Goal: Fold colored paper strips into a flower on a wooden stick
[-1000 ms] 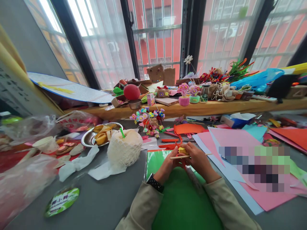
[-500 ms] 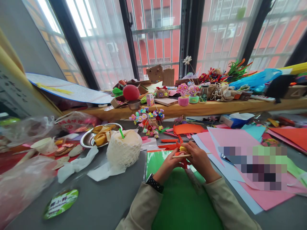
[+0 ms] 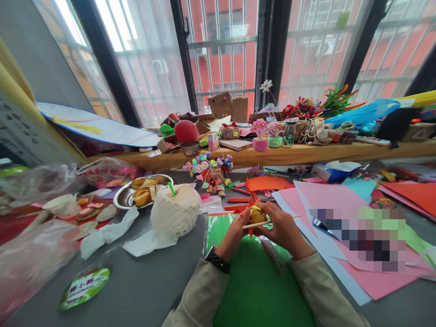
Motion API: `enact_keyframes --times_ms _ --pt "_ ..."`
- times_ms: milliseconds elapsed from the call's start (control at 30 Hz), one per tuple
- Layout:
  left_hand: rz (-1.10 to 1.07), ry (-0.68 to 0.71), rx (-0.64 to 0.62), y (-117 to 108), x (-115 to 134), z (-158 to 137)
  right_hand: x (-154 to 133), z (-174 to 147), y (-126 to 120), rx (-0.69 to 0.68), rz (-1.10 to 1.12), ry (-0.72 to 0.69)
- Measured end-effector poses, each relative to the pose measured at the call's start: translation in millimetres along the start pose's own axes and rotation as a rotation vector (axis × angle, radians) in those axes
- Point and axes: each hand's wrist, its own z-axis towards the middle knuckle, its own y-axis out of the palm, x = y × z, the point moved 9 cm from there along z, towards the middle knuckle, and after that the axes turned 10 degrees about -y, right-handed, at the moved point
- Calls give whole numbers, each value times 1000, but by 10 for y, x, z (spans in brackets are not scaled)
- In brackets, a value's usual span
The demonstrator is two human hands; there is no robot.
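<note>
Between my hands is an orange paper flower (image 3: 251, 231) with a folded yellow centre (image 3: 258, 214). My left hand (image 3: 235, 234) is closed on its left side, thumb near the yellow part. With thumb and fingers, my right hand (image 3: 279, 227) grips the flower's right side. A thin wooden stick (image 3: 256, 225) crosses in front of the flower and comes out past my right hand; it appears tucked in that hand's fingers. Below lies a green sheet (image 3: 262, 290) in a clear sleeve, with a pale strip, perhaps a ruler (image 3: 271, 253), on it.
To the left stand a coconut in white netting (image 3: 176, 211) and a metal bowl (image 3: 119, 200). Pink paper sheets (image 3: 378, 277) lie at right, partly pixelated. Orange paper scraps (image 3: 267, 183) and a bunch of small flowers (image 3: 209, 172) sit ahead, before a cluttered wooden sill (image 3: 238, 159).
The flower has been turned, so its yellow centre and orange petals show more. My fingers have shifted around it, and the stick remains across the front.
</note>
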Motion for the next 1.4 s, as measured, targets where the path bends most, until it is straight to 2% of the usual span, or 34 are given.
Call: enact_keyframes --times_ms 233,400,567,733,1000,1167,1300,1400 --pt "100 -1 16 -1 8 -21 9 -1 18 41 -20 -18" --pt "51 -14 -21 67 57 -48 -23 -2 2 70 -139 -41" --pt "57 -8 81 5 74 -41 -44 -9 -12 84 -148 -40" --pt "29 -17 220 -136 49 -43 -39 -4 36 48 -7 -59" --pt "114 -6 213 -175 45 10 24 -27 77 60 -24 12" --pt "-84 12 263 -226 81 -21 -18 -13 9 116 26 -1" --pt "-251 43 365 -388 85 -59 -113 13 -32 86 84 -46" --pt "-314 62 389 -461 76 -74 -194 19 6 56 74 -97"
